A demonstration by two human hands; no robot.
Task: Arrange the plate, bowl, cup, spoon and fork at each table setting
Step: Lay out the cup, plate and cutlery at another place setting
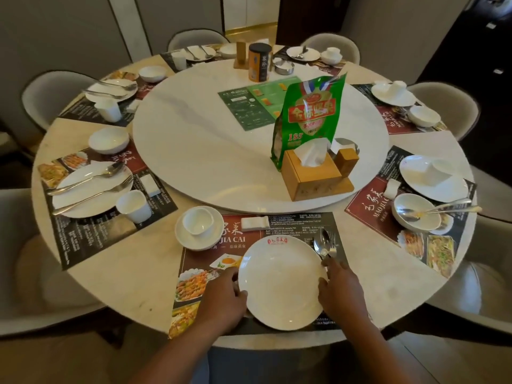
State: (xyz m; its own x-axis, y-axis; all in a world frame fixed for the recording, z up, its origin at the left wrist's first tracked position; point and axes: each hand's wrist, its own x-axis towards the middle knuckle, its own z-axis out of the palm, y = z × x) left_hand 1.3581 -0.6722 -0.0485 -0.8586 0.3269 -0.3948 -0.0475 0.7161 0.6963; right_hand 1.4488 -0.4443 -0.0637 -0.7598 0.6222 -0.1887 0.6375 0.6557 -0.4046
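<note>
A white plate point(279, 284) lies on the placemat point(293, 223) at the near setting. My left hand point(221, 297) grips its left rim. My right hand point(339, 286) rests against its right rim and holds the handles of a spoon point(320, 243) and a fork point(332, 246), which point away from me on the mat. A white cup point(198, 220) sits inside a white bowl point(182, 236) to the upper left of the plate. A white rest point(255, 223) lies beyond the plate.
A white turntable point(194, 145) fills the round table's middle and carries a green bag point(310, 115), a wooden tissue box point(310, 176), a menu card and a canister point(259, 62). Other settings with plates, bowls and cups ring the table. Grey chairs surround it.
</note>
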